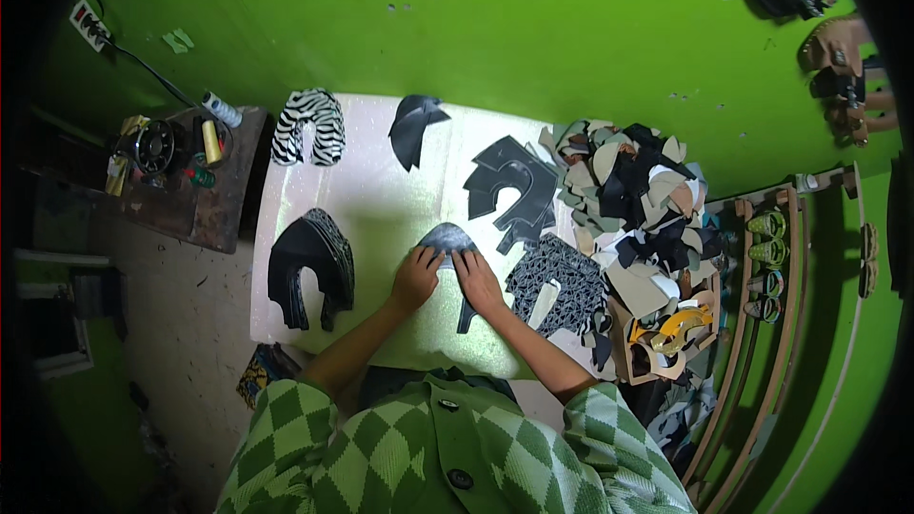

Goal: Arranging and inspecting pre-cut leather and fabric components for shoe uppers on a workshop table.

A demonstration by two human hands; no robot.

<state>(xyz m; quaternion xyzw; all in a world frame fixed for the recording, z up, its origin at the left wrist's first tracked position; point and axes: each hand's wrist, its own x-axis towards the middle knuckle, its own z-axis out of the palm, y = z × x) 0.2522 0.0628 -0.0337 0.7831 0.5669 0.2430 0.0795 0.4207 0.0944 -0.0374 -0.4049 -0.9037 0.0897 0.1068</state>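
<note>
A black horseshoe-shaped shoe upper piece (442,235) with a greyish, dusty-looking curved top lies in front of me on the white table (395,200). My left hand (416,278) is closed at its left side, fingertips on the inner edge. On its other side my right hand (479,281) grips it the same way, and one black leg (465,317) shows below that hand. Under my fingers the edges are hidden. To the left rests a stack of black upper pieces (309,271). Right of my hands are dark grey pieces (514,186) and a patterned grey-black stack (555,284).
Zebra-striped pieces (308,127) and small black pieces (416,128) lie along the table's far edge. A large heap of scraps (633,190) covers its right side. Left stands a dark side table (205,198) with spools. Wooden racks (790,324) hold sandals at the right.
</note>
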